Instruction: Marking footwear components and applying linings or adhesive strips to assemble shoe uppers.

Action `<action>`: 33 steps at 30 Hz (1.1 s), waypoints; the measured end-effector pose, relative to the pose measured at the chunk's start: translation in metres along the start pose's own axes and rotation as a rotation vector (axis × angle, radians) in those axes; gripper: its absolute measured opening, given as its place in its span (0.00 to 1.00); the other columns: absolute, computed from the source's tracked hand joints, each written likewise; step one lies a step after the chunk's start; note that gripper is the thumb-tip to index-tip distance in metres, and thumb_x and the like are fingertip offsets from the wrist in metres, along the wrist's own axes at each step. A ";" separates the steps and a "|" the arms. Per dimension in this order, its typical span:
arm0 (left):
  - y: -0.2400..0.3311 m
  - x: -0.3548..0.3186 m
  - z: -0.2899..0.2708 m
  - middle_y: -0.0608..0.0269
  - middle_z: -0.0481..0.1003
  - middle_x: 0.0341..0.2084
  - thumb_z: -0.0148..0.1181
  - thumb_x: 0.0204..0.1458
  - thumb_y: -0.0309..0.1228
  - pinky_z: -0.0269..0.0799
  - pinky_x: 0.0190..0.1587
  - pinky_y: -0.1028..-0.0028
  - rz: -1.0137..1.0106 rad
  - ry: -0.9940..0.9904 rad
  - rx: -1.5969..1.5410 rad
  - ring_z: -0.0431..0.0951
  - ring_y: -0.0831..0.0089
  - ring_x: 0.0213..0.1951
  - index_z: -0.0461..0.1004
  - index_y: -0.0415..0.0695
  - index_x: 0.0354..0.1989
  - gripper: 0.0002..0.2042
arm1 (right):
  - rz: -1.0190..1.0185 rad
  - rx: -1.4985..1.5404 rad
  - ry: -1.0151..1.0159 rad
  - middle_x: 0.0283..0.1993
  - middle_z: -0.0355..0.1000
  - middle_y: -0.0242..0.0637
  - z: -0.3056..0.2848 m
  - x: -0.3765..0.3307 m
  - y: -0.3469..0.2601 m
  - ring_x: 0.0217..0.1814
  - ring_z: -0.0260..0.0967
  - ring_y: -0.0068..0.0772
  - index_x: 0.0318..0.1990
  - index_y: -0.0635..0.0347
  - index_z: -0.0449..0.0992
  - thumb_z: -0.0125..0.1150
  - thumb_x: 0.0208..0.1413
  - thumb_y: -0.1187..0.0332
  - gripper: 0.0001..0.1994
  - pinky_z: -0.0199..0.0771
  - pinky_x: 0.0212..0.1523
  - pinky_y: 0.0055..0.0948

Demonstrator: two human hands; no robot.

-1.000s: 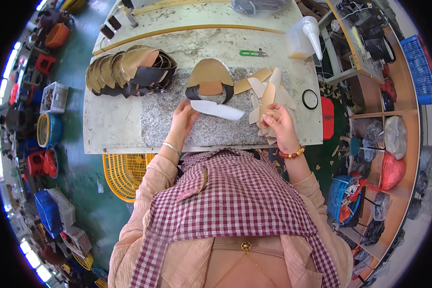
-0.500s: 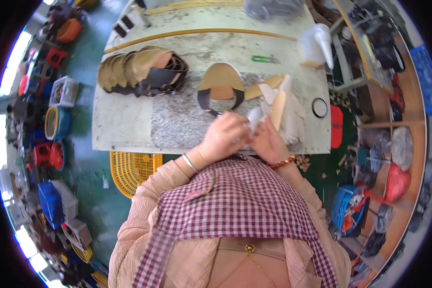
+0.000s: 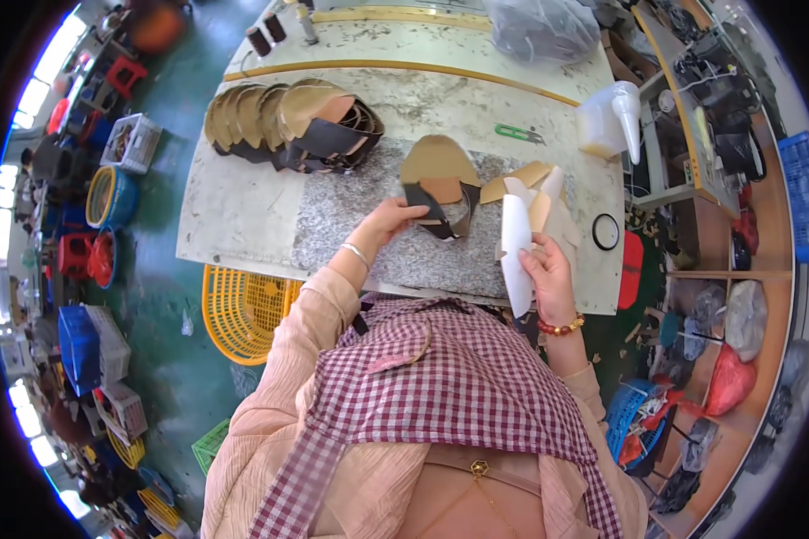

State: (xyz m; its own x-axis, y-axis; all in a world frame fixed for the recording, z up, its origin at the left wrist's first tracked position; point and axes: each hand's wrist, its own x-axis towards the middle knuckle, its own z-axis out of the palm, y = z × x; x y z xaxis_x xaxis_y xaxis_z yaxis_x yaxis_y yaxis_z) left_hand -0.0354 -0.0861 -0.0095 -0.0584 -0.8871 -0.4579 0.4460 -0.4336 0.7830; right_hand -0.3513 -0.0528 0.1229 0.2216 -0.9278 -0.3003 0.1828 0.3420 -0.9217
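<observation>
A shoe upper [image 3: 440,162], tan at its rounded top with dark side pieces, lies on the grey speckled slab [image 3: 346,229]. My left hand [image 3: 388,223] grips its dark left side, thumb and fingers closed at the edge. My right hand [image 3: 550,277] pinches a long white curved strip [image 3: 516,238], possibly paper or backing, held upright over the slab's right end. Just behind the strip lie loose tan and white cut pieces [image 3: 548,202]. At the back left, several similar uppers [image 3: 310,117] sit in an overlapping row.
A green cutter [image 3: 515,132] lies beyond the cut pieces. To the right are a white squeeze bottle [image 3: 609,121] and a black ring [image 3: 605,232]. Thread spools [image 3: 259,40] stand at the far left. A yellow basket [image 3: 243,310] sits below the table's front edge.
My hands, together near the front of the table before, are now apart. The left has moved onto the upper; the right has lifted the white strip, now seen full length. The view has shifted.
</observation>
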 end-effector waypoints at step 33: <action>0.083 -0.117 0.133 0.55 0.77 0.38 0.46 0.62 0.30 0.75 0.39 0.78 0.143 -0.086 -0.409 0.78 0.73 0.35 0.68 0.34 0.50 0.14 | -0.156 -0.401 -0.230 0.23 0.68 0.25 0.072 0.022 -0.030 0.20 0.56 0.11 0.38 0.61 0.72 0.60 0.57 0.73 0.04 0.55 0.22 0.11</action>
State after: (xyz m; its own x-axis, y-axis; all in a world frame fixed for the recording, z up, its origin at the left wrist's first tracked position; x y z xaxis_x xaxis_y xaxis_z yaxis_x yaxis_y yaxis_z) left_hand -0.1101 -0.0390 0.1652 -0.0370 -0.9511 -0.3066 0.7710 -0.2224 0.5968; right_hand -0.2827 -0.0728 0.1618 0.4350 -0.8909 -0.1304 -0.1428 0.0747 -0.9869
